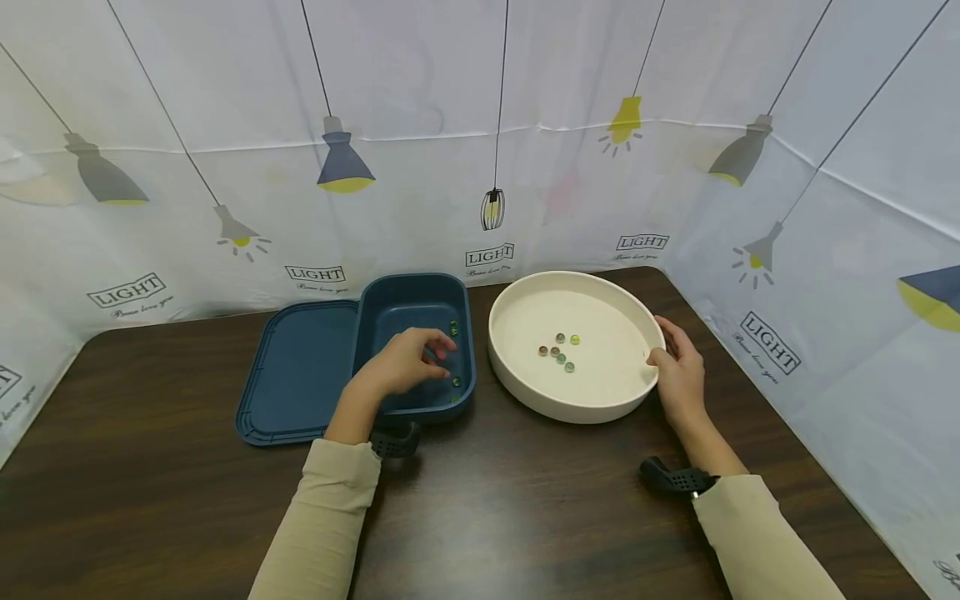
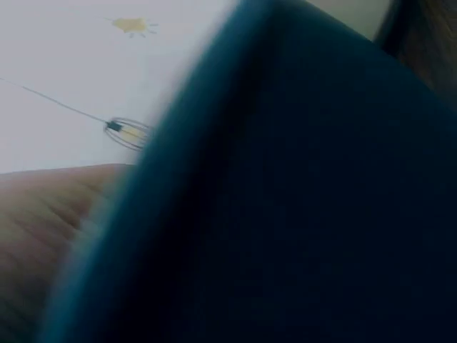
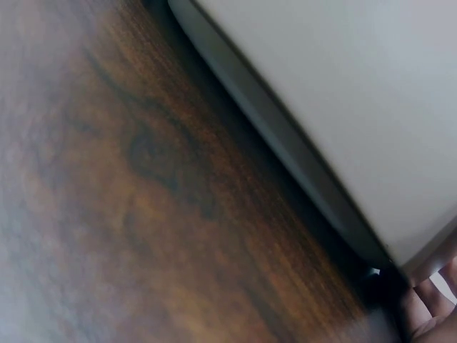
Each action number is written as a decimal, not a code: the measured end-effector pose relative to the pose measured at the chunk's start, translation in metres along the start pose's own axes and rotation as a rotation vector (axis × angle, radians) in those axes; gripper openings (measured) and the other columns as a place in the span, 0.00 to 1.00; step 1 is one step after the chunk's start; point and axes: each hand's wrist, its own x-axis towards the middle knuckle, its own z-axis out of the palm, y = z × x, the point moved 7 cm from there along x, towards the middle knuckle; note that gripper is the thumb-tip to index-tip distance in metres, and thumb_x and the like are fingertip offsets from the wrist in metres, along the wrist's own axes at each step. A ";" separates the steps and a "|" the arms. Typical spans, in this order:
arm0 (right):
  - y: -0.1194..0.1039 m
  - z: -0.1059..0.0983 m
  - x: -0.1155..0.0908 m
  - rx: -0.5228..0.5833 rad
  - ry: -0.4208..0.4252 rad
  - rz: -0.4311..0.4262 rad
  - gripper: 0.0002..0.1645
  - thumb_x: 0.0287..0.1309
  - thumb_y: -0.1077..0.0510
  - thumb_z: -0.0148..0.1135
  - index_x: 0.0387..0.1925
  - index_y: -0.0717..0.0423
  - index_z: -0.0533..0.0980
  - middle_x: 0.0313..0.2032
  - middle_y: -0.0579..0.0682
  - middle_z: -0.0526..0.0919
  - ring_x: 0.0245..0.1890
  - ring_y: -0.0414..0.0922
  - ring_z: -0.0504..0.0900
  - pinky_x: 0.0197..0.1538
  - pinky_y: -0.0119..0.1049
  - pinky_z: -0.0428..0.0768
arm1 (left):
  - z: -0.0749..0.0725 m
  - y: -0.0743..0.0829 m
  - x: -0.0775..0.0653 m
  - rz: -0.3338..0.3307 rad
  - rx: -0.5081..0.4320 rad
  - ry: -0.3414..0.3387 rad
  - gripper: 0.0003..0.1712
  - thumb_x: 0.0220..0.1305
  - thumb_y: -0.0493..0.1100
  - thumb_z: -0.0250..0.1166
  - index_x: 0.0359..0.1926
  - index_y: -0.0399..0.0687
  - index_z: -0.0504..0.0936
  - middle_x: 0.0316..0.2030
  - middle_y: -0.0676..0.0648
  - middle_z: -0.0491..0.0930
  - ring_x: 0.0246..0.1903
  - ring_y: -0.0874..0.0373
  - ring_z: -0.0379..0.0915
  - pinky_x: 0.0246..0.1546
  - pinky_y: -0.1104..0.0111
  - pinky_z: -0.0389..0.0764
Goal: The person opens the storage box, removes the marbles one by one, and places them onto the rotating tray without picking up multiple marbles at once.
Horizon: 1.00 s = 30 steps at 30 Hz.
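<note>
My left hand (image 1: 408,362) hovers inside the blue rectangular container (image 1: 408,292), thumb and fingers parted and loosely bent, with nothing visible between them. Several green glass marbles (image 1: 456,382) lie along that container's right side, close to the fingertips. With thumb over the rim and fingers outside, my right hand (image 1: 681,375) grips the right edge of a round cream dish (image 1: 607,300). Several glass marbles (image 1: 569,367), green, brownish and yellow, sit on the dish's floor. In the left wrist view the container wall (image 2: 164,157) covers most of the hand.
A flat blue lid (image 1: 296,375) lies on the dark wooden table (image 1: 480,500), just left of the container. White sheeting (image 1: 420,208) printed with lamps hangs behind the table and along its right side. A narrow strip of table separates container and dish.
</note>
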 end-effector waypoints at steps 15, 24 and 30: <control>0.002 -0.001 0.001 -0.011 -0.007 0.001 0.41 0.57 0.69 0.45 0.74 0.49 0.65 0.73 0.50 0.69 0.72 0.45 0.68 0.68 0.36 0.70 | 0.022 -0.006 0.012 0.015 0.123 -0.076 0.16 0.60 0.37 0.73 0.50 0.45 0.85 0.40 0.47 0.84 0.42 0.56 0.78 0.46 0.62 0.79; 0.002 -0.001 0.002 -0.014 -0.014 0.013 0.43 0.57 0.69 0.44 0.75 0.47 0.65 0.74 0.49 0.69 0.73 0.44 0.67 0.66 0.33 0.70 | 0.025 -0.005 0.013 0.015 0.180 -0.065 0.07 0.62 0.40 0.72 0.42 0.49 0.89 0.37 0.50 0.86 0.38 0.59 0.79 0.44 0.63 0.80; 0.001 0.000 0.001 -0.010 -0.008 0.008 0.42 0.56 0.69 0.45 0.74 0.48 0.65 0.73 0.50 0.70 0.72 0.44 0.68 0.65 0.31 0.70 | 0.025 -0.007 0.013 0.001 0.170 -0.067 0.05 0.64 0.41 0.71 0.41 0.49 0.89 0.38 0.51 0.88 0.35 0.61 0.78 0.41 0.66 0.80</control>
